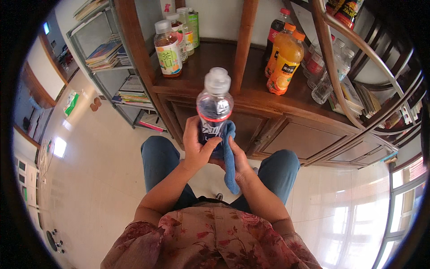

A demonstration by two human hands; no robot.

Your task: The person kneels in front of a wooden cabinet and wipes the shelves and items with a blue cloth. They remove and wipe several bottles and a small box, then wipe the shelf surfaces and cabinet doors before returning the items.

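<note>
In front of me, a clear plastic drink bottle (215, 107) with a white cap and a dark label is held upright. My left hand (198, 144) wraps around its lower left side, the thumb lying across the label. Along the bottle's right side my right hand (239, 156) presses a folded blue cloth (230, 164), whose loose end hangs down past the wrist. Some of my right fingers are hidden behind the cloth and the bottle.
A dark wooden cabinet (215, 60) stands ahead. On its shelf are tea bottles (168, 53), orange juice bottles (285, 67), a cola bottle (273, 37) and several clear bottles (322, 89). Magazines fill a metal rack (122, 67) at left. A curved metal frame (373, 60) juts in at right.
</note>
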